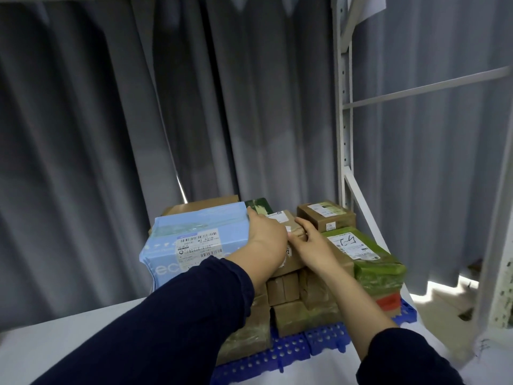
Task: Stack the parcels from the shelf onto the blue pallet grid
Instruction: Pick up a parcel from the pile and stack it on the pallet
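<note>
Head view: the left hand (pixel 266 237), fingers straight, presses the light blue parcel's (pixel 194 240) right end, likely squaring it atop the stack by the blue pallet grid's (pixel 263 357) left edge. The right hand (pixel 313 241) steadies the brown parcel (pixel 291 261) alongside, fingers bent; I cannot tell whether it grips.

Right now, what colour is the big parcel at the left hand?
Light blue, with a white barcode label; the head view shows the parcel best.
</note>
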